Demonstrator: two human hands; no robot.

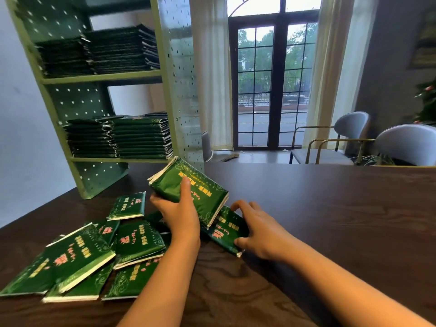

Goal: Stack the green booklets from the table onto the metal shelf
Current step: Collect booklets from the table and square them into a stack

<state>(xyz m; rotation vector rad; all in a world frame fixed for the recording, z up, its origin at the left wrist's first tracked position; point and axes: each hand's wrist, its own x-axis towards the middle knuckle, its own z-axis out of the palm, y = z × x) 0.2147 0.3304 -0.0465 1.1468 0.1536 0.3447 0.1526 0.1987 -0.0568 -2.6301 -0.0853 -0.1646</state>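
My left hand point(180, 214) grips a small stack of green booklets point(203, 194), lifted off the table and tilted, with the thumb on top. My right hand point(256, 228) curls its fingers round the edges of another green booklet point(223, 230) lying flat on the dark wooden table point(306, 208), just below the lifted stack. Several more green booklets point(77, 258) lie scattered and overlapping at the left of the table. The green metal shelf point(103, 77) stands at the table's far left, with stacks of booklets on its upper level point(106, 50) and lower level point(122, 138).
Two grey chairs point(349, 135) stand beyond the table at the right. A tall window door with curtains point(271, 86) is behind. The shelf's perforated side panel point(181, 90) faces the table's middle.
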